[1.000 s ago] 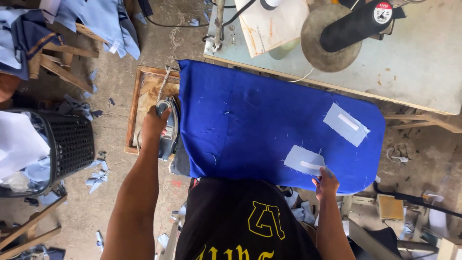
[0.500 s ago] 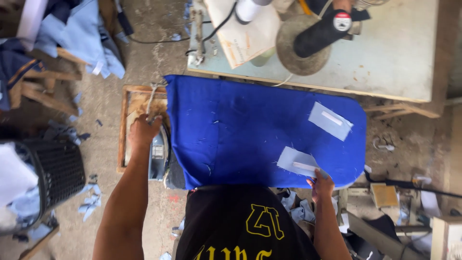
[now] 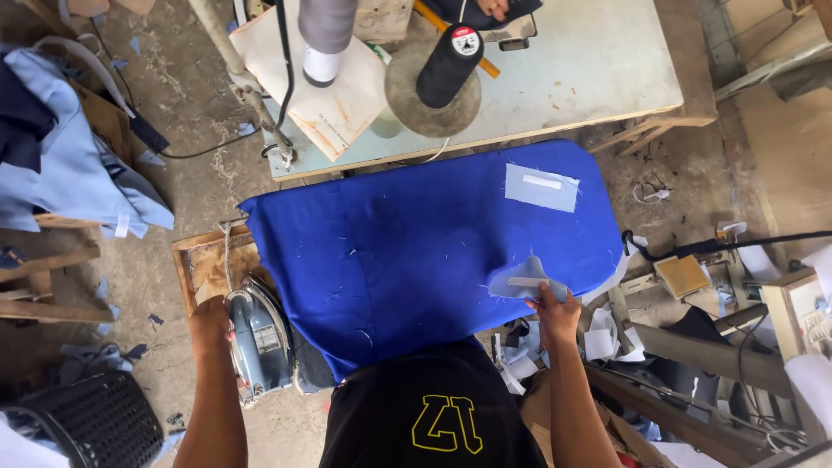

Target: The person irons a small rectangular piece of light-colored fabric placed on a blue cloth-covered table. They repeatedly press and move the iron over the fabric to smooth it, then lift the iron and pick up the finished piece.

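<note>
Two hands are showing in the head view, and I am logging them left to right. Far out beyond the left hand, a black mesh basket [image 3: 91, 425] is sitting at the lower corner, with light blue garments [image 3: 74, 169] heaped on wooden frames up ahead of it. The left hand [image 3: 211, 325] is gripping the steam iron [image 3: 258, 342] from its left side, fingers wrapped around the handle; the iron is resting on a wooden tray [image 3: 201, 264] just left of the blue padded board [image 3: 399, 251]. The board is spanning the gap between both hands. The right hand [image 3: 555, 316] is pinching the near edge of a light blue fabric piece [image 3: 524, 282], which is buckling upward at the board's near edge, just ahead of the fingers. A second light blue piece [image 3: 542, 187] is lying flat well ahead of the right hand, near the board's far edge. Beyond it, a black thread cone [image 3: 449, 65] is standing on a pale worktable [image 3: 598, 69]. To the right of the right hand, clutter of wood and scraps is lying on the floor.
</note>
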